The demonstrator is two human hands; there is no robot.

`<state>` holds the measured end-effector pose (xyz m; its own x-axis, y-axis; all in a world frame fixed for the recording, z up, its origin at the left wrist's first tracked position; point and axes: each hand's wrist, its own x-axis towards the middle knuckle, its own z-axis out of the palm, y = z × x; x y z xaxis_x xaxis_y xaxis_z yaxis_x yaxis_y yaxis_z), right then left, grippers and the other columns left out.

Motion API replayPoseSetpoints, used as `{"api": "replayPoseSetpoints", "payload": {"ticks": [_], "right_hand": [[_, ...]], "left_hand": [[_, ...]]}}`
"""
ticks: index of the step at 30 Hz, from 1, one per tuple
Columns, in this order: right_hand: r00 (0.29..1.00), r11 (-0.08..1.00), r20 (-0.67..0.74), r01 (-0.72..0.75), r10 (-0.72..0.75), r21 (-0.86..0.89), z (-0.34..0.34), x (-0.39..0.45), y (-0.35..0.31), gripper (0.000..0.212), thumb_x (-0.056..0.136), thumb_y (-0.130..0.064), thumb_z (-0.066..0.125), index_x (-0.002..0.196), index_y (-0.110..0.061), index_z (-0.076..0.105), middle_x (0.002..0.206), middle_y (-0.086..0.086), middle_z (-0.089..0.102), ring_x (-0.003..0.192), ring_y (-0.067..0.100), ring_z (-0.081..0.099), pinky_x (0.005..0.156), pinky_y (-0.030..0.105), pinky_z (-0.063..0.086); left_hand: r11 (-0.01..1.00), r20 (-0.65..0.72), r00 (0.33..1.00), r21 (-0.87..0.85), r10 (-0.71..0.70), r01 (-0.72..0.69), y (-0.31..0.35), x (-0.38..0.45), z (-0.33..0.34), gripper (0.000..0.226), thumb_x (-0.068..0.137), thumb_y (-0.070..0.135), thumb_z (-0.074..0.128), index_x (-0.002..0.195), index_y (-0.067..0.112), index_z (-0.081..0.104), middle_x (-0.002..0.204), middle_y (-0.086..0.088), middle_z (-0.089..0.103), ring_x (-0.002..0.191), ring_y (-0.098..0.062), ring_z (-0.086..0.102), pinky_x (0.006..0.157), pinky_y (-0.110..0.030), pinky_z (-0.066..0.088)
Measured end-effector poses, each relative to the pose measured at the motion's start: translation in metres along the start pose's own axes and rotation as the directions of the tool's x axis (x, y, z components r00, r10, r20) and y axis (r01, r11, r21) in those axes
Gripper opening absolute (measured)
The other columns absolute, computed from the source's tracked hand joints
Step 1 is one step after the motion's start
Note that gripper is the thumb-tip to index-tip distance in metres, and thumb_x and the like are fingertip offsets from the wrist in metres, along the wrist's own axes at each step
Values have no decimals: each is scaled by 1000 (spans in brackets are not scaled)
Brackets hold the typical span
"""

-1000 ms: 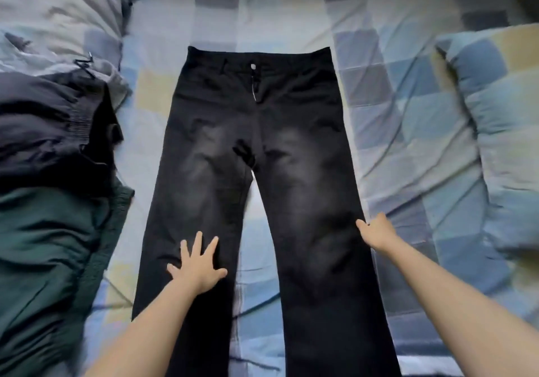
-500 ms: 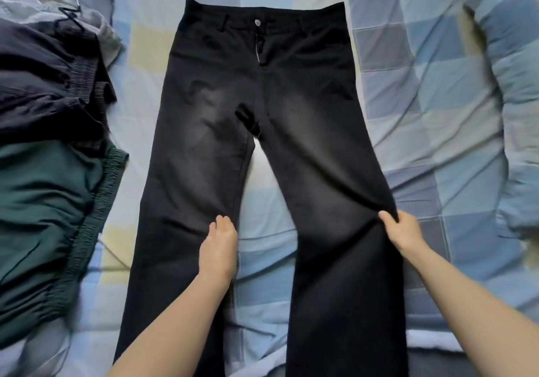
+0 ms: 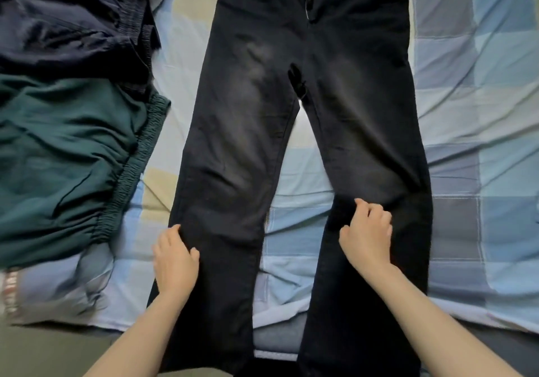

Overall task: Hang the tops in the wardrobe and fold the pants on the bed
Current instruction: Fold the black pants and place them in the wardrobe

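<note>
the black pants [image 3: 306, 114] lose waistband at 12 o'clock, hems at 6; left hand [image 3: 175, 260] fingertips hidden under the edge.

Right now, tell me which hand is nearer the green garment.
Left. The left hand grips the outer edge of the black pants beside the green garment; the right hand is on the far leg, across the pants.

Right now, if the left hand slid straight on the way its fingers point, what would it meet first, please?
The left hand points up the outer edge of the black pants, so it would probably run along that leg's fabric. The green garment lies aside.
</note>
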<state>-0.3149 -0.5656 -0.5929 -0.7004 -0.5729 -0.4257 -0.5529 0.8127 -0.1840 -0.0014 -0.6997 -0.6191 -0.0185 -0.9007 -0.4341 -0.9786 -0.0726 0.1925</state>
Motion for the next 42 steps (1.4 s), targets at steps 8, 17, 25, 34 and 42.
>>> {"api": "replayPoseSetpoints", "payload": {"ticks": [8, 17, 25, 34, 42], "right_hand": [[674, 695, 734, -487, -85, 528, 65, -47, -108, 37, 89, -12, 65, 123, -3, 52, 100, 14, 65, 98, 27, 63, 102, 49, 44], [433, 800, 900, -519, -58, 301, 116, -121, -92, 9, 91, -6, 55, 92, -12, 61, 82, 3, 68, 72, 15, 67, 66, 25, 54], [920, 902, 389, -204, 45, 380, 63, -105, -24, 20, 86, -8, 52, 95, -20, 65, 87, -4, 64, 81, 12, 59, 67, 19, 42], [852, 818, 91, -521, 516, 242, 20, -51, 120, 48, 91, -18, 61, 132, -4, 40, 135, 22, 40, 118, 42, 46, 99, 47, 38], [830, 639, 345, -558, 438, 530, 19, -53, 178, 15, 91, -18, 63, 76, -16, 62, 77, 5, 66, 66, 16, 57, 60, 25, 47]], "left_hand": [[829, 444, 889, -450, -114, 331, -82, 3, -8, 10, 87, 24, 72, 93, 17, 70, 92, 6, 75, 88, -13, 70, 65, -20, 51], [984, 590, 792, 21, -157, 179, -154, -36, -24, 22, 83, 14, 71, 102, 15, 58, 108, -5, 71, 96, -21, 66, 78, -31, 49], [901, 162, 903, 117, 399, -419, -49, -101, 11, 54, 64, -3, 69, 116, 8, 63, 105, -11, 59, 91, -36, 56, 73, -44, 48], [914, 609, 740, -405, 286, -21, 107, -135, 102, 34, 94, 27, 59, 125, 15, 51, 107, -2, 60, 107, -22, 57, 91, -33, 46], [903, 606, 729, -428, 319, -40, 113, -159, 102, 38, 88, 21, 69, 66, 23, 38, 58, 10, 39, 57, -9, 35, 60, -27, 33]]}}
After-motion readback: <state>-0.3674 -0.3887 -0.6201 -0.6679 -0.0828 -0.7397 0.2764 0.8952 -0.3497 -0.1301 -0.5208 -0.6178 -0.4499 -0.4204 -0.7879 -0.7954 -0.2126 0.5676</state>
